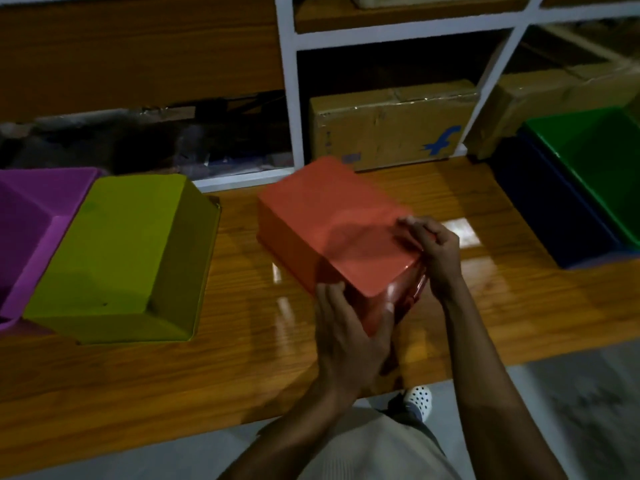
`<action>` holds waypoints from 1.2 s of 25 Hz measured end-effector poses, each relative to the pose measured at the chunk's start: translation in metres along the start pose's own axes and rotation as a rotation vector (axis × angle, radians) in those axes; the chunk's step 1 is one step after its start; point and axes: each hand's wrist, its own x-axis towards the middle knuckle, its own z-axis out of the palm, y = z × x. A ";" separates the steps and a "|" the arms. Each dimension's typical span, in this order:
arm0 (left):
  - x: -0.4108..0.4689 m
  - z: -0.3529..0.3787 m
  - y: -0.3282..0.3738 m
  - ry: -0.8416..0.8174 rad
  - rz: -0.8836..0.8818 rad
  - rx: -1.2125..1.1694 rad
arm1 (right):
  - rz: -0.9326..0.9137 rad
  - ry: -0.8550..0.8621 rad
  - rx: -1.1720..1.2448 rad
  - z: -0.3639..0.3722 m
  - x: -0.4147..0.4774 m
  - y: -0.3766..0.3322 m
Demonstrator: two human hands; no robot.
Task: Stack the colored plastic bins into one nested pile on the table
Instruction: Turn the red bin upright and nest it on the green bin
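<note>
Orange bin (332, 226), bottom up and tilted, held at its near corner over the middle of the wooden tabletop (242, 358). The left hand (349, 341) wraps the near corner from below and the side, with the thumb on the wall; the right hand (436, 254) pinches the right-hand rim, fingers curled over the edge. Both hands are therefore grasping the bin; neither is free.

The step in hand appears to be turning this bin over so that it can nest. A green bin (595, 174) already sits inside a dark blue bin (550, 216) at the far right, open side up, well apart from the hands; this is probably the pile being built. A yellow-green bin (128, 261) lies bottom up at left, touching a purple bin (38, 220) at the left edge.

The next move calls for completing the turn until the opening faces up, then carrying the bin right and lowering it squarely into the green one.
</note>
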 end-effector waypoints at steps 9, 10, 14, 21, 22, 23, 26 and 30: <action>0.049 -0.009 -0.010 -0.023 0.130 -0.051 | -0.058 0.146 -0.160 -0.015 -0.004 0.007; 0.066 -0.015 -0.014 0.084 0.114 -0.078 | -0.062 0.197 -0.187 -0.008 -0.012 0.004; 0.149 -0.037 -0.042 0.325 -0.194 -0.015 | 0.076 0.388 -0.315 0.031 -0.048 0.003; 0.189 -0.037 -0.061 0.202 -0.323 -0.405 | 0.137 0.359 -0.336 0.028 -0.048 -0.012; 0.187 -0.036 -0.062 0.208 -0.299 -0.441 | 0.102 0.367 -0.321 0.025 -0.047 -0.016; 0.185 -0.034 -0.062 0.220 -0.271 -0.485 | 0.045 0.377 -0.293 0.022 -0.046 -0.019; 0.179 -0.038 -0.055 0.314 -0.140 -0.605 | -0.128 0.380 -0.129 0.006 -0.036 -0.025; 0.159 -0.055 -0.021 0.410 0.171 -0.594 | 0.050 0.350 0.142 -0.002 -0.016 -0.045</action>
